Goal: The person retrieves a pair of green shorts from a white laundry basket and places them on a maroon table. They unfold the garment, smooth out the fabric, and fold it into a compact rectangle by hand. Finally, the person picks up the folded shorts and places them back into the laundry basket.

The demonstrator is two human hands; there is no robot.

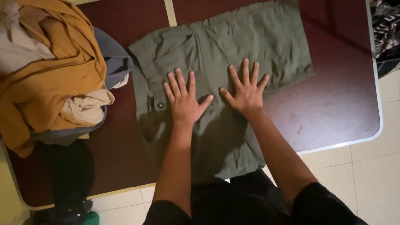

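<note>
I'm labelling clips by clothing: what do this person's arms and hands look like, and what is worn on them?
Both forearms are bare. The left hand and right hand wear no gloves, and no rings, watch or bracelet can be seen. Short black sleeves end at about the elbows.

Olive-green shirt point(233, 50), centre of frame: matt woven cloth, lightly creased, with a small shiny button. Dark maroon table point(336, 104): smooth, faintly glossy top with a pale edge. Mustard garment point(46, 88), upper left: soft, matt, rumpled cloth. Floor tiles point(386, 168), lower right: smooth, pale.
</note>
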